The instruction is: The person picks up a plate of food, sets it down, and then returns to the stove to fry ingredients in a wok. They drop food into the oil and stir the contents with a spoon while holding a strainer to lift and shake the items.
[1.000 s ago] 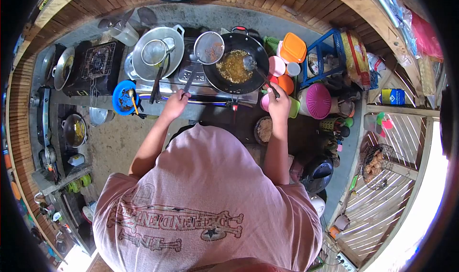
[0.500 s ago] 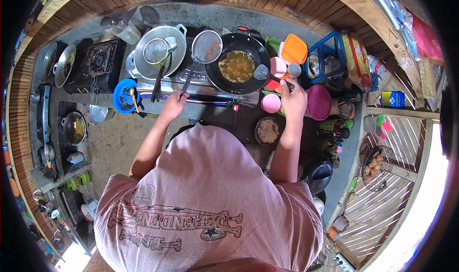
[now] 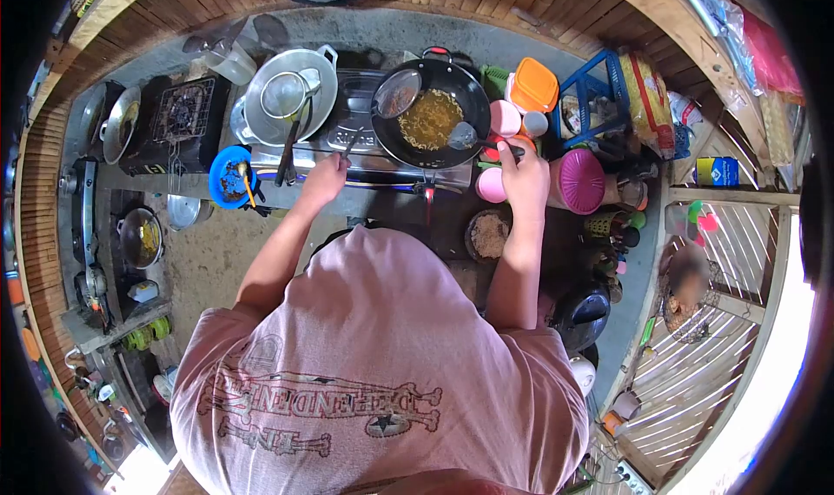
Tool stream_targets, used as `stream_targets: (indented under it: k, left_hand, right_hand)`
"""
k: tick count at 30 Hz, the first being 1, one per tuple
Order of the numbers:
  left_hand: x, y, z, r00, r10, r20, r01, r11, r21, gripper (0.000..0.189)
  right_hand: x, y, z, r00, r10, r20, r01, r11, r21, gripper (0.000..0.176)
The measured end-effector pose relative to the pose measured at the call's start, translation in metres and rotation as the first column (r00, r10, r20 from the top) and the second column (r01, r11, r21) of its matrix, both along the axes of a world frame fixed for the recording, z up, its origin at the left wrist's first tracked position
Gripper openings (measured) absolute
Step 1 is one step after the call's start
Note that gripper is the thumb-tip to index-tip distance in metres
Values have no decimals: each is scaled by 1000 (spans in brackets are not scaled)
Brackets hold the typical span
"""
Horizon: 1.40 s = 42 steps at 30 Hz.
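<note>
My left hand (image 3: 326, 180) is closed round the handle of a mesh strainer (image 3: 399, 93), which is tilted over the left side of the black wok (image 3: 473, 91). Some brown bits show in its mesh. Golden-brown oil with small pale pieces (image 3: 431, 119) fills the bottom of the wok. In my right hand (image 3: 526, 180) is the dark handle of a spatula (image 3: 463, 135), its grey head at the right edge of the oil. Under the wok is a gas stove (image 3: 352, 112).
Left of the stove burner sits a large metal pot (image 3: 252, 117) with another strainer (image 3: 284, 93) in it. A blue bowl (image 3: 228, 195) holds dark food and a spoon. Pink containers (image 3: 492, 185), an orange-lidded box (image 3: 534, 85) and a blue rack (image 3: 595, 91) crowd the right side.
The strainer has moved right, from beside the wok to over its left side, and is now tilted. The spatula head has shifted slightly left and down in the wok.
</note>
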State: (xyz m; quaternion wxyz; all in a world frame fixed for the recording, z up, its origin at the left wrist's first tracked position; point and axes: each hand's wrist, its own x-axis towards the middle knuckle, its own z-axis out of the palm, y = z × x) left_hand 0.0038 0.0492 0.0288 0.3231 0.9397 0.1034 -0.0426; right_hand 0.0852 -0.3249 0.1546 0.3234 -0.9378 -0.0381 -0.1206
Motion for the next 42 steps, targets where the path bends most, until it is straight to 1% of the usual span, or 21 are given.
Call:
stream_targets:
  k: [4,8,10,11,13,14,16,20,22,25,26,28,29,31,32,34,35,37,38,40,42]
  left_hand:
    - [7,-4,5,998,-25,-50,24,1000,-11,31]
    - [17,-4,-11,997,0,-75,2,1000,17,32]
    - [19,-9,-4,994,46,-101,-38,996,84,32]
    - [21,-10,-3,994,46,-101,-38,996,83,32]
    - [26,-11,1,990,-7,-139,35,979,201,33]
    - [27,-12,3,990,-8,-141,36,979,200,33]
    - [29,-15,14,984,-54,-171,97,961,258,33]
    - [30,-15,14,989,-54,-136,83,972,222,32]
    - [31,-18,23,988,7,-152,31,968,248,32]
    - [30,-12,23,992,-17,-124,44,975,216,34]
    - [31,-8,16,992,-18,-123,44,975,216,34]
    - [32,2,-1,998,-28,-57,35,990,133,35]
    - [31,5,-6,998,-27,-56,34,990,133,35]
    - [27,6,-5,998,-17,58,16,1000,17,34]
    - [24,6,-5,998,-16,60,15,1000,17,34]
    - [17,2,11,999,42,-14,-44,992,-123,29]
    - [14,0,18,999,43,-13,-45,991,-123,29]
    - [10,-4,30,981,106,-164,-150,948,-281,25]
    - [8,-2,23,981,107,-163,-150,948,-280,25]
    - [2,3,9,984,105,-141,-156,893,-423,22]
    - [-5,2,2,985,122,-119,-164,875,-455,22]
  right_hand:
    - [-2,1,-3,1000,0,16,0,1000,-8,27]
    - [-3,-1,-7,999,5,33,-5,1000,6,27]
    - [-4,-1,-8,1000,-23,8,23,1000,-14,28]
    - [-4,0,-7,1000,-23,8,24,1000,-14,28]
    - [-3,1,-6,999,-42,-8,42,997,-69,28]
    - [-3,2,-6,999,-43,-10,42,997,-69,28]
    - [1,6,-7,999,-49,3,49,993,-112,29]
    - [3,9,-10,999,-22,24,25,993,-112,29]
    - [4,11,-10,1000,-30,-7,29,992,-125,29]
    - [4,13,-12,999,-33,-25,29,990,-136,28]
    - [4,14,-13,999,-33,-25,30,990,-136,28]
    - [6,15,-16,999,-22,-30,18,992,-127,28]
    - [7,16,-20,999,-21,-30,17,992,-127,28]
    - [10,16,-27,999,-41,28,44,993,-109,28]
    - [11,17,-29,999,-40,30,43,993,-110,28]
    - [14,20,-32,997,-74,-5,74,993,-97,28]
    - [16,21,-35,997,-73,-4,73,993,-97,28]
    - [21,22,-44,998,-47,46,49,997,-54,27]
    - [24,24,-49,998,-46,47,48,997,-54,27]
    - [30,27,-58,996,7,89,-6,1000,-6,25]
    - [38,32,-68,995,26,95,-27,1000,6,24]
